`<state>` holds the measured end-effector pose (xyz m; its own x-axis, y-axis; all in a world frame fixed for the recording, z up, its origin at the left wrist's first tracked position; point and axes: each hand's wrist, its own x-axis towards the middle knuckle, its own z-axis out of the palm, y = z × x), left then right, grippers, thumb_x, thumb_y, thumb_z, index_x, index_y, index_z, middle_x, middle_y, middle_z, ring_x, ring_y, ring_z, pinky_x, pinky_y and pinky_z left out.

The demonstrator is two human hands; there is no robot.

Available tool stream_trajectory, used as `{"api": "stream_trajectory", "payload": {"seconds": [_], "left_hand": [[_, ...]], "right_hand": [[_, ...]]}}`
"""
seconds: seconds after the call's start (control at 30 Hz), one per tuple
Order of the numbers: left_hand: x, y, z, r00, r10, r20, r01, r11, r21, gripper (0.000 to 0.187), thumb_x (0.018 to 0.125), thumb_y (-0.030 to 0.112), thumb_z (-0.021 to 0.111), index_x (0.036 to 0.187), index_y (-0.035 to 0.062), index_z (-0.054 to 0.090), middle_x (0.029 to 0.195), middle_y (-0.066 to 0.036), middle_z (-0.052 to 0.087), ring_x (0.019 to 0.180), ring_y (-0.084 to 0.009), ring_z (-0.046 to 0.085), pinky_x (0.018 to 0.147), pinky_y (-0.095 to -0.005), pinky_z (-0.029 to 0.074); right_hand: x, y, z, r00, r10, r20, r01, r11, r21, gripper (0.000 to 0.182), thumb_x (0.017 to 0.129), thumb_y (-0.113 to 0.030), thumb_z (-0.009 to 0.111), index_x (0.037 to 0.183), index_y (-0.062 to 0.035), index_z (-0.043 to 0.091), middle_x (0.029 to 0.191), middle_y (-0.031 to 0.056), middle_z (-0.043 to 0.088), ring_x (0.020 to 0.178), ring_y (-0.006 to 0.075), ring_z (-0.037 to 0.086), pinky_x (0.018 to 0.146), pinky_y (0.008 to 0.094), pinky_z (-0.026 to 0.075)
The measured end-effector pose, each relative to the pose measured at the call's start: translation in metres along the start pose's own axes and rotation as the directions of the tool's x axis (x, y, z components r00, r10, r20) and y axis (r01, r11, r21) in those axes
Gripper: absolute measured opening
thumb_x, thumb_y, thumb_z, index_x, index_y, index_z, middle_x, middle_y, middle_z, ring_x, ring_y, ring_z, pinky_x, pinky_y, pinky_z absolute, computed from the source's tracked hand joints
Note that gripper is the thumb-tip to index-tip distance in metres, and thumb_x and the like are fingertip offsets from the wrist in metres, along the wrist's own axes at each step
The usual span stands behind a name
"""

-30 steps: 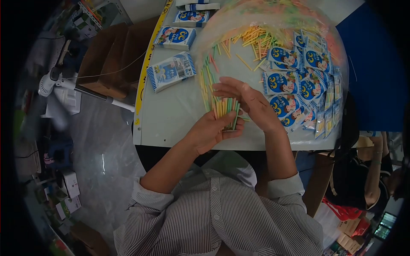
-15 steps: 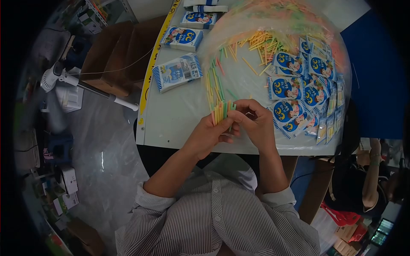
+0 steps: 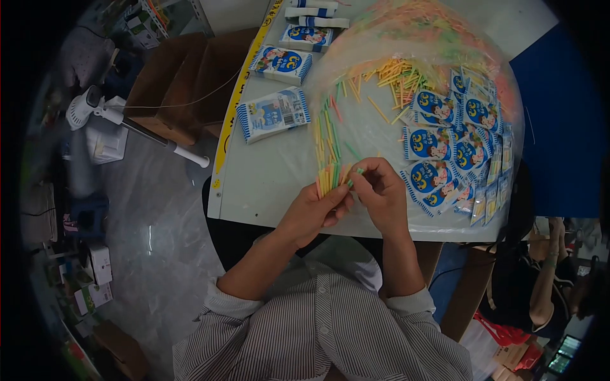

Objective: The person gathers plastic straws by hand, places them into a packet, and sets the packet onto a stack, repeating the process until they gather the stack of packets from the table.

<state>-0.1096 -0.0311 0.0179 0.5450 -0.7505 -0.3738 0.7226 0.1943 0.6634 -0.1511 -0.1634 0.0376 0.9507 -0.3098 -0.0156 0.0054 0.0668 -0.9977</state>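
Near the table's front edge, my left hand (image 3: 313, 213) is closed around a bundle of coloured sticks (image 3: 330, 180), yellow, green and pink, which stand up out of the fist. Right beside it, my right hand (image 3: 384, 193) pinches a few green sticks (image 3: 355, 176) between thumb and finger, at the bundle's right side. More loose sticks (image 3: 328, 136) lie just beyond the bundle. To the right of my hands are several blue and white printed packets (image 3: 429, 143), some overlapping. A larger pile of yellow sticks (image 3: 399, 79) lies farther back.
A big clear plastic bag (image 3: 413, 32) of coloured sticks covers the back of the table (image 3: 244, 184). Thicker packs (image 3: 273, 114) line the left side. Cardboard boxes (image 3: 165, 86) and a white pole-shaped device (image 3: 149, 133) are on the left. A person's arm (image 3: 544, 286) shows at right.
My right thumb and finger have drawn slightly apart from the bundle with a few green sticks between them. The whole view has shifted a little, moving the table contents slightly right and down.
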Motion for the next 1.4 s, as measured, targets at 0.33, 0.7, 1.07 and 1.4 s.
{"api": "stream_trajectory", "payload": {"seconds": [0.33,0.7,1.07,1.4], "left_hand": [[-0.003,0.004,0.001,0.999,0.031,-0.023,-0.030,0.999,0.036,0.015,0.088,0.019,0.043,0.092,0.0057,0.049,0.071,0.001,0.049,0.051,-0.0020,0.035,0.043,-0.0148,0.028],[-0.002,0.009,-0.007,0.998,0.057,0.003,-0.057,0.998,0.002,0.015,0.087,0.017,0.044,0.098,0.0057,0.045,0.074,0.001,0.047,0.051,-0.0019,0.035,0.043,-0.0140,0.029],[-0.001,0.012,-0.007,0.998,0.047,-0.032,-0.043,0.992,0.123,0.016,0.088,0.019,0.043,0.093,0.0049,0.049,0.075,0.000,0.051,0.054,-0.0033,0.039,0.046,-0.0161,0.032],[0.025,0.048,0.000,0.972,0.230,-0.044,-0.226,0.971,0.081,0.015,0.088,0.019,0.043,0.091,0.0050,0.049,0.078,0.000,0.052,0.058,-0.0033,0.042,0.049,-0.0165,0.034]], "right_hand": [[0.001,-0.010,0.005,0.997,0.022,0.078,-0.024,0.999,0.030,0.017,0.079,-0.006,0.054,0.095,-0.0027,0.050,0.068,0.0005,0.052,0.056,0.0034,0.048,0.048,0.0154,0.038],[0.003,-0.004,0.004,0.996,-0.064,0.063,0.061,0.997,0.044,0.009,0.081,-0.007,0.052,0.088,-0.0014,0.052,0.070,0.0005,0.052,0.057,0.0037,0.046,0.049,0.0159,0.036],[0.008,0.001,0.005,0.999,-0.048,-0.025,0.050,0.997,0.056,0.021,0.082,-0.008,0.051,0.101,-0.0002,0.050,0.084,0.0050,0.055,0.061,0.0046,0.047,0.053,0.0174,0.040],[0.031,-0.007,0.006,0.999,-0.050,-0.006,0.050,0.984,0.173,0.021,0.084,-0.012,0.049,0.101,-0.0009,0.052,0.087,0.0039,0.055,0.064,0.0051,0.047,0.055,0.0179,0.039]]}}
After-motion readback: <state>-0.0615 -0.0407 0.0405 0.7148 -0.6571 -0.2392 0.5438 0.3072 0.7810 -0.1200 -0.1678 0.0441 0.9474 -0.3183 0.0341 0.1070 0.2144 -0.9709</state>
